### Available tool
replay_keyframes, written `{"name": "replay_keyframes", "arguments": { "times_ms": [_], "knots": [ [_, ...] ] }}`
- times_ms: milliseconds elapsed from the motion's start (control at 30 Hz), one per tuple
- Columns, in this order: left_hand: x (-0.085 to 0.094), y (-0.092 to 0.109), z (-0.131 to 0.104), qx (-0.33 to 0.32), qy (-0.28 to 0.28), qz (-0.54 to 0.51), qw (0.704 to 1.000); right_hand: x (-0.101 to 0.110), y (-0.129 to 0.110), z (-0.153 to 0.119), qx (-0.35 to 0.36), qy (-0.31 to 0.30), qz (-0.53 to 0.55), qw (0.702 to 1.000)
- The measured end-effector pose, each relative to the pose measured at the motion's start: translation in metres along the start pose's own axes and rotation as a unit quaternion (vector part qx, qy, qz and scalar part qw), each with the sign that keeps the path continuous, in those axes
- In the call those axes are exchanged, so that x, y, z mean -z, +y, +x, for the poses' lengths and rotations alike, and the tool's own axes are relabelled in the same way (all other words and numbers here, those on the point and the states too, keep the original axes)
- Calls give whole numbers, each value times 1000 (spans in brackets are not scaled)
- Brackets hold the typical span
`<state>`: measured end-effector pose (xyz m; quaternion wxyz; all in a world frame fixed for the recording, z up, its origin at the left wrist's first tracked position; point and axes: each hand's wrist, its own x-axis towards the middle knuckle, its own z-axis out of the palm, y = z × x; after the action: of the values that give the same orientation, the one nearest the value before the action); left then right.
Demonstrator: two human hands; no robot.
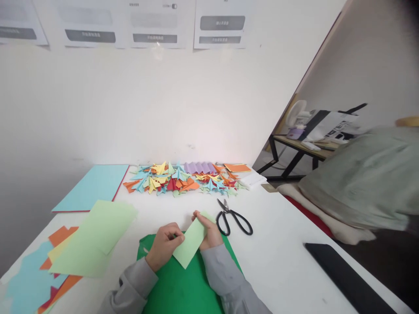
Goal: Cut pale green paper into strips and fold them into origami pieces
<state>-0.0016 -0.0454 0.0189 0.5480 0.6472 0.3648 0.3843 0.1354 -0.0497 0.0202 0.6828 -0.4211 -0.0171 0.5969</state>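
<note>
A narrow light green paper [190, 245] is held at a slant above a green sheet [181, 290]. My right hand [211, 231] grips its upper right part, thumb on top and fingers beneath. At its left edge, my left hand [166, 245] is closed, with thumb and index finger pinched on the paper's edge. Black-handled scissors [234, 218] lie with blades parted just right of my right hand. Larger light green sheets [88, 240] rest on the table to the left.
Folded paper pieces [180, 179] in many colours line the wall. Blue sheets [94, 187] lie back left, coloured scraps [29, 274] front left. A black strip [347, 279] is at right. Beyond the table, a person [363, 179] is beside a wooden table [304, 148].
</note>
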Motion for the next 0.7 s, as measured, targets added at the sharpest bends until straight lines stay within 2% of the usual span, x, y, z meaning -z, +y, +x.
{"name": "replay_keyframes", "arguments": {
  "times_ms": [333, 533, 633, 700],
  "knots": [
    [3, -3, 1, -6, -1, 13, 1000, 4, -5, 7, 63, 3, 46, 997],
    [6, -2, 1, 0, 1, 6, 1000, 9, -14, 11, 41, 8, 112, 993],
    [5, 2, 0, 4, 10, -18, 1000, 10, -13, 11, 42, -18, 110, 993],
    [4, 4, 0, 3, 22, -36, 999, 7, -10, 8, 15, -43, 91, 995]
  ]
}}
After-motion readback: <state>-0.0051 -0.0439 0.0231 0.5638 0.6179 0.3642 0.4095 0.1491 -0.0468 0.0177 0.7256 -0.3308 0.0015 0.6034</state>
